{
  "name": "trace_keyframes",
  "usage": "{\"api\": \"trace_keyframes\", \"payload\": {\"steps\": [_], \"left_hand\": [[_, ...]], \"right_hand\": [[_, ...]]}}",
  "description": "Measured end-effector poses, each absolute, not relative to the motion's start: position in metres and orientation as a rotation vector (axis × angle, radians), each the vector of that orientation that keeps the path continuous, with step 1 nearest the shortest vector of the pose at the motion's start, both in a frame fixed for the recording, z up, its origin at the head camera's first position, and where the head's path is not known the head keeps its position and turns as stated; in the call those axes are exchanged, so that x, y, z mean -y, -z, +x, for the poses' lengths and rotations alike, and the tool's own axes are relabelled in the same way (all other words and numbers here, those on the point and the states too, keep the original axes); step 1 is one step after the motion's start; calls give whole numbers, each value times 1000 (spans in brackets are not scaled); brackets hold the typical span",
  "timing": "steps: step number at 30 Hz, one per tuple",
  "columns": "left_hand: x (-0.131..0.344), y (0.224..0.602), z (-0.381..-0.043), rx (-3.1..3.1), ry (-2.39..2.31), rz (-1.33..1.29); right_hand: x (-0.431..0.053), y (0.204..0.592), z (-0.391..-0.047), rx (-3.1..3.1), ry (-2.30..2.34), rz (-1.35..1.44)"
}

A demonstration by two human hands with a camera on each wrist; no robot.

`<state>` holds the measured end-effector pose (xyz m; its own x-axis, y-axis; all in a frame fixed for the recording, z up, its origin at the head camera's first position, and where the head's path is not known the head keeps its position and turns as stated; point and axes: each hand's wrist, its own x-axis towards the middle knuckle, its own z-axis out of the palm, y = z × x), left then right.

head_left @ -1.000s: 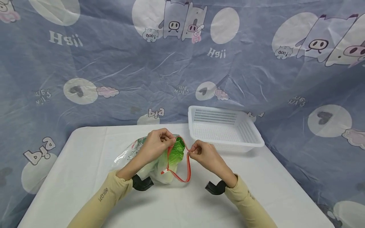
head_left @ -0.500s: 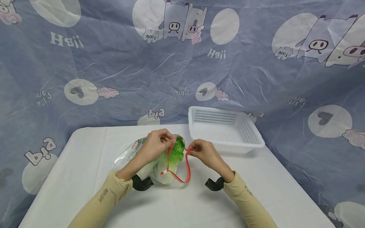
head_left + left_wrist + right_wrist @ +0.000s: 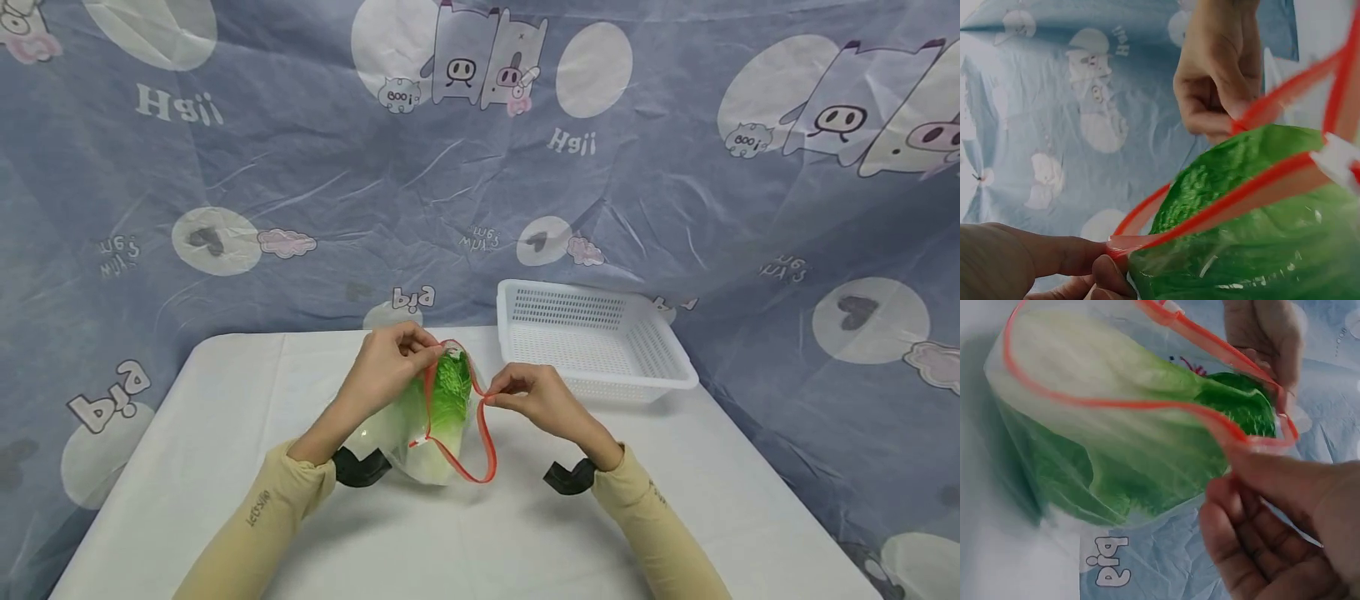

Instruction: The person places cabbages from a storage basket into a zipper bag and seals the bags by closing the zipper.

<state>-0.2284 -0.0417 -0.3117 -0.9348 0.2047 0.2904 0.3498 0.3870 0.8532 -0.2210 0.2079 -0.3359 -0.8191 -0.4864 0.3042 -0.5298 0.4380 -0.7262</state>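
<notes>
A clear zip bag (image 3: 375, 429) with a red zip edge (image 3: 1110, 402) faces me with its mouth spread wide. Inside it sits a napa cabbage (image 3: 450, 400), green leaves up and pale stalk down. My left hand (image 3: 386, 367) pinches the far left end of the red edge between thumb and fingers. On the other side, my right hand (image 3: 542, 402) pinches the red edge at its right. A white slider (image 3: 1336, 160) hangs on the near left part of the zip, between the hands in the left wrist view.
Behind my right hand a white perforated plastic basket (image 3: 600, 372) stands at the back of the white-covered table (image 3: 465, 550). A blue cartoon-printed cloth (image 3: 390, 192) hangs behind the table and along its sides.
My left hand has moved up and left, bringing its end of the bag along. The mouth is wider, and more of the cabbage shows. The right hand has shifted only slightly.
</notes>
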Motion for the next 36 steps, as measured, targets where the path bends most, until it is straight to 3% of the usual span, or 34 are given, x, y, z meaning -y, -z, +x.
{"api": "trace_keyframes", "payload": {"steps": [10,22,28,36], "left_hand": [[62,305,-230,2464,1546,-409],[50,305,-200,2885,1009,-968],[40,313,-205,2904,1005,-860],[31,322,-211,2800,957,-933]], "right_hand": [[-207,315,-229,2480,-1598,710],[-202,305,-232,2386,-1565,537],[-204,308,-236,2351,-1571,512],[-206,309,-238,2323,-1599,466]]}}
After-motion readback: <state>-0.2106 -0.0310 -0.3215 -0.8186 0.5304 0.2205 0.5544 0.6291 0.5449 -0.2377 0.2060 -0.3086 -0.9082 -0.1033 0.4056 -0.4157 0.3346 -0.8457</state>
